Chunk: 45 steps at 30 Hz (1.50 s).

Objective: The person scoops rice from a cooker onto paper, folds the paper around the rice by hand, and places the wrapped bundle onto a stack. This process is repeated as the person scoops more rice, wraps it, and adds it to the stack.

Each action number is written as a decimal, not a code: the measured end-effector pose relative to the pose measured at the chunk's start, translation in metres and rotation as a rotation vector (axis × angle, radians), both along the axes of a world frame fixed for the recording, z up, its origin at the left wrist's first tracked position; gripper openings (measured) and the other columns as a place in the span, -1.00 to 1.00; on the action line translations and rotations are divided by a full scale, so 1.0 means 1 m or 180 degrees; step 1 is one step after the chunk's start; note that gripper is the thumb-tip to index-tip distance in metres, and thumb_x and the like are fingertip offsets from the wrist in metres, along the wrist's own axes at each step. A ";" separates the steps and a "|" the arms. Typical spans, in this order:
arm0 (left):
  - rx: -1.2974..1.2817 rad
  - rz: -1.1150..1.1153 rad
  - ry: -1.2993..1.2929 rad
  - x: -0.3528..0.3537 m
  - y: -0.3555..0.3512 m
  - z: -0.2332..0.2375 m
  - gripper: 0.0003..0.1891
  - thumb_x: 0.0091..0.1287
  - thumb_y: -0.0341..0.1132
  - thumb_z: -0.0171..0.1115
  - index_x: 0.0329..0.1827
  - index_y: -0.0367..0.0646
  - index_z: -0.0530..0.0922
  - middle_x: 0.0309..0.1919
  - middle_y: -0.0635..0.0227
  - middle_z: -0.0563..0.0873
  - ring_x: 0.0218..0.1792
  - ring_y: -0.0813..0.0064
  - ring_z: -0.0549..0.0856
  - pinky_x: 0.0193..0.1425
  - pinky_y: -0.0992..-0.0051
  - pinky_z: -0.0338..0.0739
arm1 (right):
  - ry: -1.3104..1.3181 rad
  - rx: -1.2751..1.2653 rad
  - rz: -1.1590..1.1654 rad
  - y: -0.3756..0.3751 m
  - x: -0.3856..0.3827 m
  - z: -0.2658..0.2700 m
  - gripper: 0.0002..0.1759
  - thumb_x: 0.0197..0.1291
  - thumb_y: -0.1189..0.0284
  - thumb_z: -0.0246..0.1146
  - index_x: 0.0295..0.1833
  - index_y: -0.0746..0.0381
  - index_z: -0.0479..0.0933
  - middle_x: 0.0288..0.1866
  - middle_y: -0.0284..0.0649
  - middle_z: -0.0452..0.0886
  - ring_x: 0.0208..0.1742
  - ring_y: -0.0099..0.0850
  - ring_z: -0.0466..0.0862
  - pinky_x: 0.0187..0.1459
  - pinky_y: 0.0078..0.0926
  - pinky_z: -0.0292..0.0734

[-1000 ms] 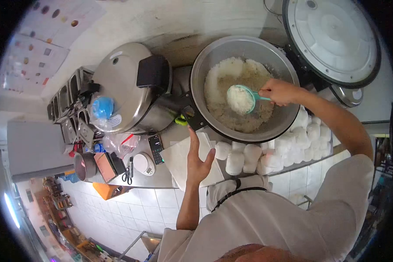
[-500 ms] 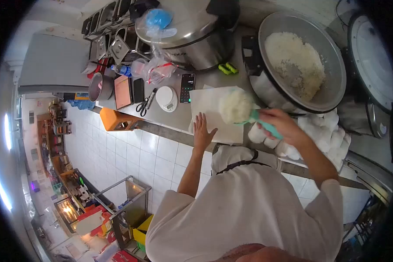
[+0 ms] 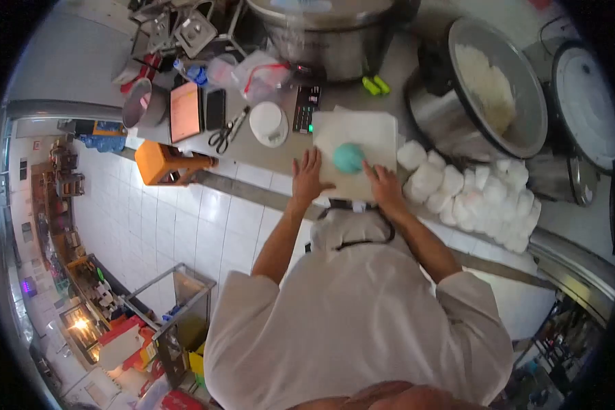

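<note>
Loose, pale short-sleeved shirt [image 3: 355,314] — with a thin, dark waist cord [image 3: 352,244]

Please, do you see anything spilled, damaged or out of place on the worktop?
I see no clear spill or damage. Only the green scoop looks odd, lying bowl-down on the white paper at the right hand, perhaps deliberately.

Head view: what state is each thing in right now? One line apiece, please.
Green scoop: turned bowl-down on the paper, contents hidden
Paper: lying flat, under the scoop
Right hand: on the scoop, index finger extended
Left hand: palm down, fingers spread, at the paper's left edge
Rice pot: open, rice inside
Steel cooker: closed
White bundles: piled together
Keypad phone: lit
</note>
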<state>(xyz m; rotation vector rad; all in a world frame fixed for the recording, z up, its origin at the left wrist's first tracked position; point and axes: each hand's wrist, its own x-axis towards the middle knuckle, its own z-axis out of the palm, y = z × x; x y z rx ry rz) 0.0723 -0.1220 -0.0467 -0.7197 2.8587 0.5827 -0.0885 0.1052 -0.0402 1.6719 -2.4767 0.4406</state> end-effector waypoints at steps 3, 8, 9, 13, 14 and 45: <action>-0.0026 -0.0039 -0.0123 -0.005 -0.003 0.002 0.34 -0.01 0.22 0.62 0.75 -0.17 0.02 0.75 0.20 0.06 0.74 0.06 0.02 0.70 -0.29 -0.14 | -0.0121 -0.0215 -0.0221 -0.006 0.002 -0.011 -0.20 0.20 0.56 0.24 0.62 0.03 0.39 -0.05 -0.20 0.57 -0.15 -0.26 0.64 -0.15 -0.21 0.56; -0.0125 -0.0084 -0.0355 -0.006 -0.005 0.009 0.35 -0.03 0.22 0.63 0.75 -0.13 0.02 0.76 0.23 0.03 0.75 0.12 0.00 0.69 -0.32 -0.17 | -0.0098 -0.0186 -0.0458 -0.006 0.006 -0.008 -0.20 0.21 0.57 0.24 0.62 0.04 0.39 -0.07 -0.20 0.56 -0.14 -0.23 0.64 -0.13 -0.19 0.57; -0.0128 -0.0064 -0.0400 -0.008 -0.004 0.009 0.35 -0.04 0.23 0.63 0.75 -0.14 0.01 0.76 0.23 0.03 0.75 0.13 -0.01 0.70 -0.32 -0.18 | -0.0114 -0.0197 -0.0517 -0.007 0.005 -0.006 -0.21 0.23 0.59 0.23 0.62 0.05 0.38 -0.07 -0.19 0.55 -0.13 -0.21 0.64 -0.13 -0.18 0.58; -0.0160 -0.0064 -0.0415 -0.006 -0.001 0.006 0.36 -0.05 0.23 0.64 0.75 -0.13 0.01 0.77 0.24 0.01 0.75 0.16 -0.02 0.70 -0.33 -0.20 | -0.0273 -0.0027 -0.0550 -0.015 0.008 0.000 -0.19 0.22 0.61 0.24 0.64 0.07 0.36 -0.04 -0.16 0.57 -0.12 -0.17 0.65 -0.11 -0.15 0.60; -0.0142 -0.0062 -0.0417 -0.007 -0.002 0.007 0.36 -0.04 0.23 0.64 0.76 -0.13 0.01 0.76 0.24 0.01 0.75 0.16 -0.02 0.70 -0.34 -0.22 | -0.0358 -0.0082 -0.0497 -0.013 0.006 -0.004 -0.22 0.23 0.61 0.24 0.62 0.08 0.38 -0.06 -0.15 0.57 -0.12 -0.16 0.65 -0.11 -0.15 0.60; 0.1003 -0.1400 0.1174 -0.004 0.005 0.010 -0.79 0.31 -0.20 0.47 -0.16 -0.12 0.72 -0.03 0.33 0.73 0.09 0.23 0.71 0.14 0.21 0.69 | -0.3186 -0.0233 -0.0754 0.066 0.038 0.140 -0.66 0.43 0.46 0.30 0.26 0.30 0.66 -0.01 -0.07 0.74 -0.14 -0.29 0.72 -0.02 -0.42 0.59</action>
